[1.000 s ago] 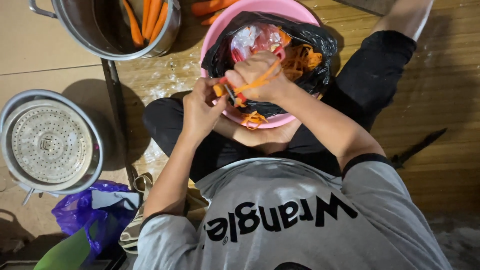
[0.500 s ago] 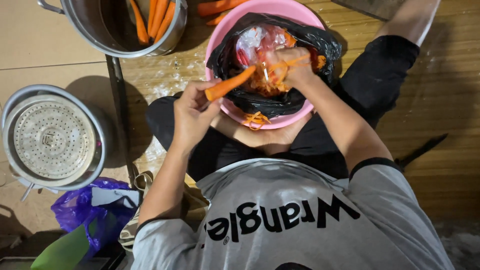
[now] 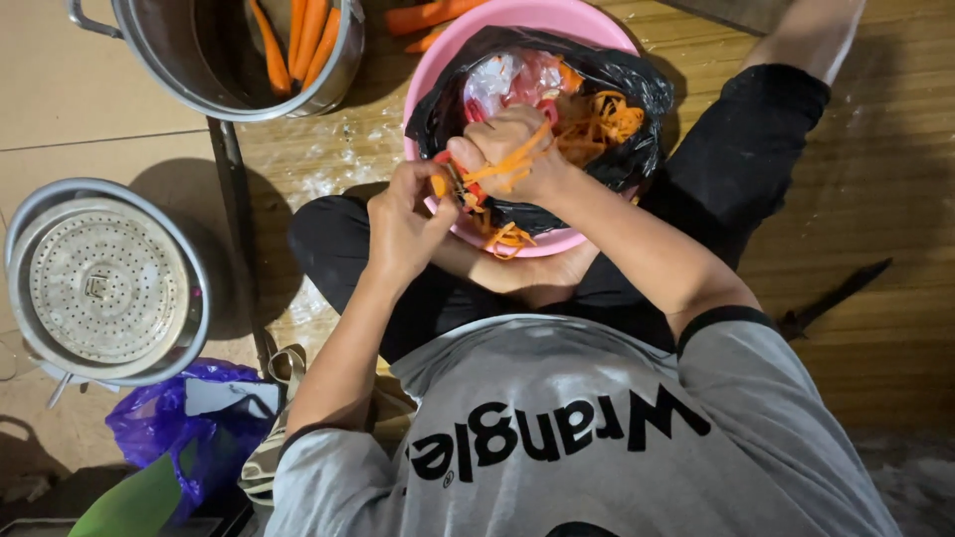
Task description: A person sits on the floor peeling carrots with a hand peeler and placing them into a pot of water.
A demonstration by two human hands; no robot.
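One carrot (image 3: 440, 185), mostly hidden in our fists, over the near rim of the pink basin (image 3: 587, 20). Left hand (image 3: 406, 227) closed around its end. Right hand (image 3: 509, 149) clenched on a red-handled peeler (image 3: 466, 189), peel strips draped over the knuckles. Basin holds one black bag (image 3: 637, 89) of peelings. Steel pot (image 3: 189, 70) top left: at least three peeled carrots (image 3: 303, 40). One perforated steamer pan (image 3: 104, 283) left. Two carrots (image 3: 423, 18) behind the basin. One purple bag (image 3: 164, 438) bottom left.
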